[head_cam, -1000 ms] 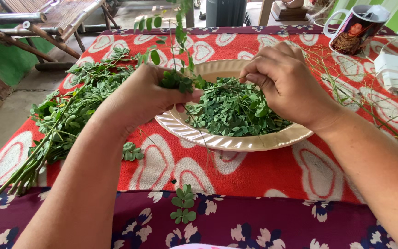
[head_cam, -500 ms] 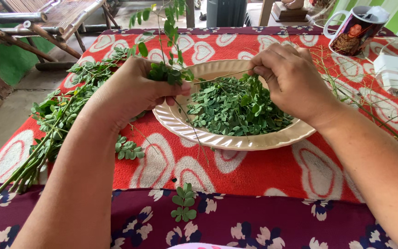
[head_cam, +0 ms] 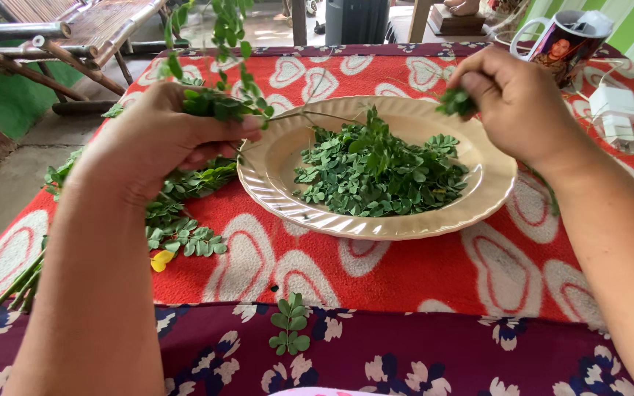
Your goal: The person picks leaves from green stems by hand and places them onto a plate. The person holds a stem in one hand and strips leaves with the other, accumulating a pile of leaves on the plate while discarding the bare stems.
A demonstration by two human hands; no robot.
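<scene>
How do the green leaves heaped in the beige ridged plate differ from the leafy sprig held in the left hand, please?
The green leaves heaped in the beige plate lie loose and stripped; the leafy sprig in the left hand has its leaflets on stems. The heap rests flat in the plate; the sprig stands up above the red cloth. Both show small oval green leaflets.

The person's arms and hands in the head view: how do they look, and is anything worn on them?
Both forearms are bare up to the picture's lower edge; no sleeve shows. The left hand and the right hand carry no glove, and no ring, watch or bracelet is visible. One short, unpainted thumbnail shows on the left hand. The forearms look broad and rounded.
</scene>
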